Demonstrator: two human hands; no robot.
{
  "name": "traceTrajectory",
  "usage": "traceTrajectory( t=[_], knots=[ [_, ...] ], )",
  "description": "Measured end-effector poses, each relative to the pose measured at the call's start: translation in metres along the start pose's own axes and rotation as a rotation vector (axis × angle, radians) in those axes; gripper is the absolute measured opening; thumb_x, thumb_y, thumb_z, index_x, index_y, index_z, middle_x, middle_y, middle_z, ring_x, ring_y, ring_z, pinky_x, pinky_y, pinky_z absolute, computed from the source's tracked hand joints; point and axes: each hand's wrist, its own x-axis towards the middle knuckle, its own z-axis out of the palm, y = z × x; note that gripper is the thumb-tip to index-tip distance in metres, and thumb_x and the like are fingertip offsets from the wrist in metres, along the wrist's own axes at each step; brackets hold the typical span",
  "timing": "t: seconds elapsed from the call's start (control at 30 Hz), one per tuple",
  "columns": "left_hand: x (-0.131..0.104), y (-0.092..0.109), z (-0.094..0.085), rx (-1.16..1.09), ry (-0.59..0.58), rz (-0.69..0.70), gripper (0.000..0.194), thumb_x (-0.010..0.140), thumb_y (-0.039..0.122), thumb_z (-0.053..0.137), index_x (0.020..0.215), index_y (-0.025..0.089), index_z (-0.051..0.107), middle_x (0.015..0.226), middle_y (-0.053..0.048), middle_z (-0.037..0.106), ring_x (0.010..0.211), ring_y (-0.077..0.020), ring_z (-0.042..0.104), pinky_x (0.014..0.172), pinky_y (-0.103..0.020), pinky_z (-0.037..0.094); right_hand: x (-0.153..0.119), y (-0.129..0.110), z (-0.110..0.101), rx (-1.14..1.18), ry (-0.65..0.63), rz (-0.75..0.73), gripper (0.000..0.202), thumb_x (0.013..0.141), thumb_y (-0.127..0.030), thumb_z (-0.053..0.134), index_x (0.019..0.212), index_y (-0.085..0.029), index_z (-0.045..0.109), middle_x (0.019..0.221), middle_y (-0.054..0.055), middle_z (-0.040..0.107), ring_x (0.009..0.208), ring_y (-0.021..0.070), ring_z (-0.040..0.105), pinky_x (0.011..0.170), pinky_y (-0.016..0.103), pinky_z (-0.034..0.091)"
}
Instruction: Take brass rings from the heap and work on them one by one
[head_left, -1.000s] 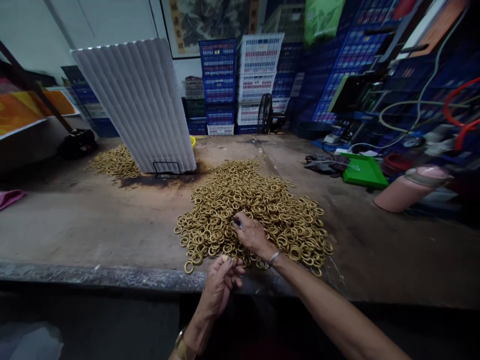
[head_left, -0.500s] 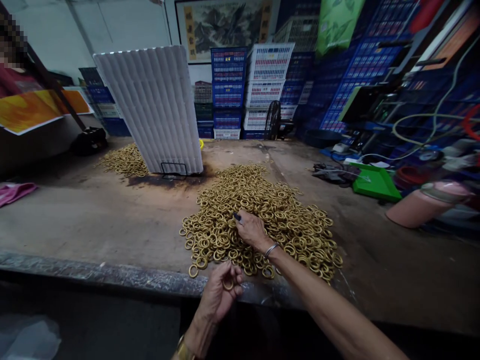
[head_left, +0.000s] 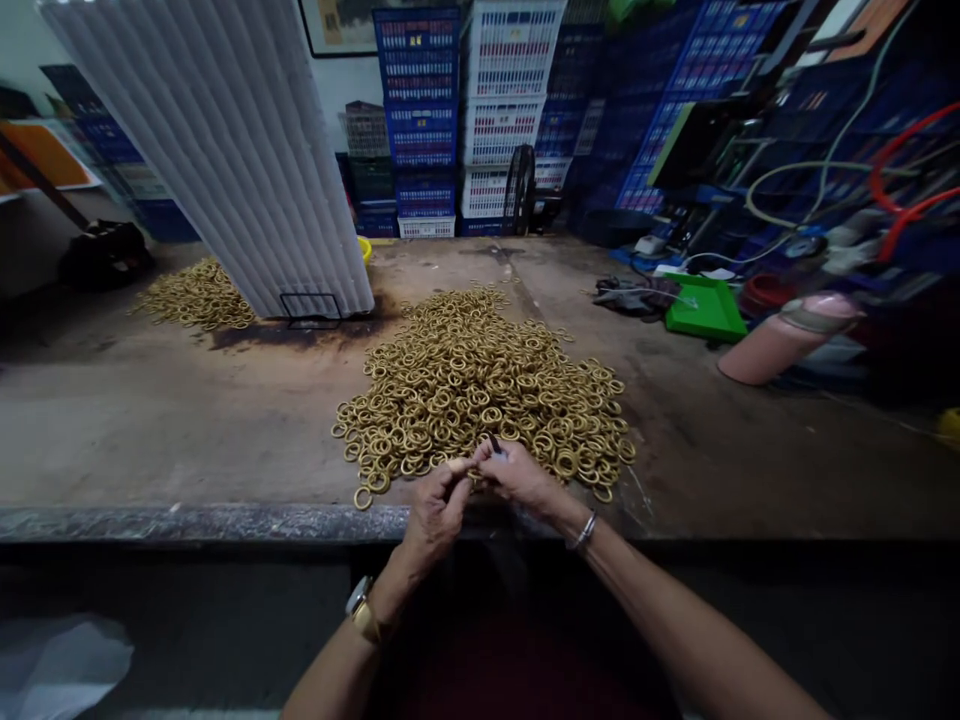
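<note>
A large heap of brass-coloured metal rings (head_left: 487, 370) lies on the worktable in front of me. At the heap's near edge my two hands meet, fingertips together. My left hand (head_left: 437, 508) is closed in a pinch; the ring seen in it a moment before is now hidden by its fingers. My right hand (head_left: 521, 478) is closed too, with a small dark tool (head_left: 495, 445) sticking up from its fingers. The tool's kind cannot be made out.
Behind the heap, a tall ribbed whitish panel (head_left: 217, 150) leans on a black wire stand (head_left: 311, 308). A second pile of rings (head_left: 196, 295) lies at its left. Rightward are a green tray (head_left: 705, 307) and a pink bottle (head_left: 787, 340). Stacked crates (head_left: 502, 125) stand at the back.
My right hand has drawn back from the middle of the heap to my left hand. My left hand has turned over and closed, hiding its ring. The view has tipped downward.
</note>
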Motion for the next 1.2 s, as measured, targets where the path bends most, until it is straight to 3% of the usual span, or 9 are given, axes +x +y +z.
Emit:
traceTrajectory(
  t=[0.13,0.33,0.4,0.57,0.67,0.77,0.9,1.07,1.2],
  knots=[
    [-0.001,0.008,0.002,0.001,-0.022,-0.073,0.016,0.079,0.019,0.049,0.086,0.016,0.064,0.081,-0.005,0.066,0.076,-0.0161,0.06,0.073,-0.028,0.045,-0.009,0.006,-0.004,0.027,0.005,0.003,0.015,0.071,-0.033,0.05,0.072,-0.018,0.048,0.053,-0.007,0.047,0.035,0.0036,0.029,0.034,0.017,0.02],
    [-0.002,0.017,0.008,-0.097,-0.013,-0.197,0.013,0.077,0.023,0.053,0.074,0.014,0.063,0.067,-0.001,0.061,0.064,-0.0124,0.053,0.063,-0.023,0.042,-0.014,0.007,-0.004,-0.244,0.09,-0.175,0.02,0.071,-0.034,0.052,0.062,-0.016,0.052,0.056,-0.004,0.05,0.051,0.0068,0.042,0.049,0.018,0.034],
    [-0.003,0.018,0.009,-0.172,-0.02,-0.294,0.015,0.075,0.027,0.055,0.07,0.014,0.06,0.061,0.0,0.057,0.057,-0.0098,0.049,0.056,-0.021,0.039,-0.013,0.008,-0.003,-0.293,0.13,-0.171,0.019,0.07,-0.032,0.052,0.062,-0.016,0.053,0.056,-0.004,0.05,0.054,0.0078,0.043,0.052,0.019,0.035],
    [-0.006,0.02,0.007,-0.454,-0.174,-0.585,0.025,0.077,0.039,0.052,0.071,0.015,0.051,0.057,0.003,0.05,0.038,-0.0033,0.032,0.036,-0.016,0.021,-0.011,0.007,-0.002,-0.303,0.116,-0.148,0.02,0.072,-0.031,0.048,0.061,-0.016,0.053,0.055,-0.004,0.049,0.052,0.0082,0.042,0.051,0.019,0.033],
    [-0.006,0.02,0.006,-0.58,-0.168,-0.604,0.025,0.076,0.04,0.054,0.072,0.016,0.049,0.062,0.003,0.05,0.039,-0.0022,0.031,0.036,-0.015,0.019,-0.01,0.009,-0.005,-0.332,0.152,-0.157,0.021,0.076,-0.029,0.042,0.063,-0.017,0.053,0.056,-0.002,0.051,0.052,0.0091,0.043,0.051,0.02,0.034],
    [-0.005,0.02,0.007,-0.576,-0.101,-0.605,0.024,0.075,0.039,0.056,0.076,0.016,0.049,0.063,0.003,0.05,0.04,-0.0017,0.03,0.037,-0.015,0.019,-0.013,0.015,-0.007,-0.558,0.198,-0.267,0.019,0.077,-0.026,0.041,0.067,-0.018,0.054,0.059,-0.001,0.054,0.054,0.0101,0.044,0.053,0.02,0.032],
    [-0.004,0.017,0.011,-0.517,-0.064,-0.595,0.024,0.075,0.038,0.056,0.074,0.015,0.049,0.058,0.004,0.046,0.04,-0.0017,0.029,0.038,-0.015,0.019,-0.019,0.023,-0.003,-0.856,0.085,-0.401,0.011,0.073,-0.018,0.044,0.067,-0.019,0.053,0.061,0.0,0.056,0.055,0.0109,0.045,0.053,0.021,0.027],
    [-0.006,0.02,0.008,-0.452,-0.05,-0.539,0.025,0.075,0.038,0.056,0.069,0.015,0.048,0.055,0.005,0.045,0.041,-0.0024,0.03,0.039,-0.015,0.022,-0.015,0.025,-0.001,-1.029,0.056,-0.335,0.012,0.072,-0.016,0.045,0.077,-0.019,0.056,0.068,0.002,0.061,0.062,0.0127,0.05,0.055,0.022,0.025],
    [-0.01,0.029,0.001,-0.508,-0.128,-0.568,0.026,0.074,0.04,0.057,0.069,0.016,0.048,0.054,0.005,0.046,0.038,-0.0024,0.031,0.036,-0.016,0.021,-0.007,0.02,-0.005,-1.12,0.131,-0.23,0.016,0.076,-0.016,0.042,0.083,-0.02,0.056,0.071,0.003,0.063,0.064,0.0134,0.054,0.055,0.023,0.024]
  ],
)
